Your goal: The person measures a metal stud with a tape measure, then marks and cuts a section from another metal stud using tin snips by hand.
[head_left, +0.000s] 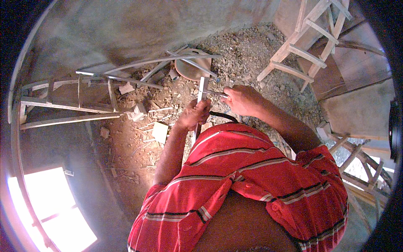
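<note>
Your left hand had its fingers clamped around a straight, silvery, metal-looking bar jutting beyond them; your right hand had its fingers closed on a thin, greyish, rod-like tool, extending left of them to the bar.

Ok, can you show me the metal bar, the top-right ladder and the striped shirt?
Metal bar [203, 85]: head view, its upper part.
Wooden ladder [307, 56]: head view, a middle rung.
Striped shirt [226, 163]: head view, the front.
</note>
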Demonstrator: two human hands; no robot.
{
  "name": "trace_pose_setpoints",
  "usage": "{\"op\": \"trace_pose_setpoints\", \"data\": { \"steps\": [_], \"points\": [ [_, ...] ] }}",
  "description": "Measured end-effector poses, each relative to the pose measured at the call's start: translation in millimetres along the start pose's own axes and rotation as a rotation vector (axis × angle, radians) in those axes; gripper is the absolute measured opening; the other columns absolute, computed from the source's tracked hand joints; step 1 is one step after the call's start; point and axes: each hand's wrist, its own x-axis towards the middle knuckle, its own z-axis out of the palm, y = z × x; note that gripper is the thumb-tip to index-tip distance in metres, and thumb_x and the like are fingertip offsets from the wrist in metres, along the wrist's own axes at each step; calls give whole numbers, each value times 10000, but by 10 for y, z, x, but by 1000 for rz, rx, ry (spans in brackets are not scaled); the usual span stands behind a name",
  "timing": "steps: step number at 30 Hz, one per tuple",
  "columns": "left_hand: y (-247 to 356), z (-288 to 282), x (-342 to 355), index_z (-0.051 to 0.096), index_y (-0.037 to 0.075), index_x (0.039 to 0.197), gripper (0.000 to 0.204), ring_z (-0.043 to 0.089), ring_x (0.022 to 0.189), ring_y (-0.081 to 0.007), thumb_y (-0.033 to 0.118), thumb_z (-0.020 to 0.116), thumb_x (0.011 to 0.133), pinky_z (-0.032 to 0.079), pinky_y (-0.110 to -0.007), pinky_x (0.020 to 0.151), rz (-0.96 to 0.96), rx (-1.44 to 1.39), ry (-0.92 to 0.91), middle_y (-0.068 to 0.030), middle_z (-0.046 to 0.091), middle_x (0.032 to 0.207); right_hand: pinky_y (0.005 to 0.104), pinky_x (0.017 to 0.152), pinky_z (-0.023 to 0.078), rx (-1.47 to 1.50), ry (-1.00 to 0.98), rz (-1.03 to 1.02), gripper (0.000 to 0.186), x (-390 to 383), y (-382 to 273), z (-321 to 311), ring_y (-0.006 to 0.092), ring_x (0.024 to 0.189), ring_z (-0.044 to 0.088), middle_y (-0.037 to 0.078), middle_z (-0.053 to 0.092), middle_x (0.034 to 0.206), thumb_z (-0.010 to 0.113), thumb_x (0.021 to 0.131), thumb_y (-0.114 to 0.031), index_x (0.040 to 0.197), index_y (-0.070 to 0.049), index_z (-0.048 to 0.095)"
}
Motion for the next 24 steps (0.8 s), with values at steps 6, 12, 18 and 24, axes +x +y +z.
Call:
{"op": "trace_pose_setpoints", "data": {
  "steps": [6, 12, 18, 24],
  "points": [
    [-18, -26, -11, 557, 90, 952, 383, 406, 504, -84, 472, 579, 977, 303, -256, 418, -25, 17, 34, 38, 460, 644, 531, 626, 519, 2, 15, -4, 288, -7, 4, 23, 421, 704, 660, 218, 639, 711, 599, 947, -311, 950, -26, 561],
    [-16, 28, -54, 556, 86, 964, 337, 413, 507, -89, 423, 550, 982, 336, -275, 440, 14, 260, 143, 38, 477, 650, 542, 626, 507, 14, -31, 6, 270, 2, 20, 27, 432, 717, 652, 227, 631, 719, 600, 942, -293, 951, -28, 549],
    [31, 89, -71, 553, 84, 939, 324, 416, 502, -92, 405, 538, 986, 336, -275, 440, 17, 230, 138, 40, 474, 638, 533, 642, 537, 19, 5, -21, 216, -16, 54, 102, 417, 715, 672, 218, 649, 729, 611, 879, -224, 934, -23, 552],
    [113, 218, -140, 544, 91, 826, 354, 410, 493, -95, 404, 519, 989, 332, -288, 444, 14, 383, 199, 42, 462, 603, 540, 658, 523, 25, -20, -4, 221, -13, 78, 113, 429, 743, 663, 223, 650, 756, 627, 883, -235, 926, -28, 562]
  ]
}}
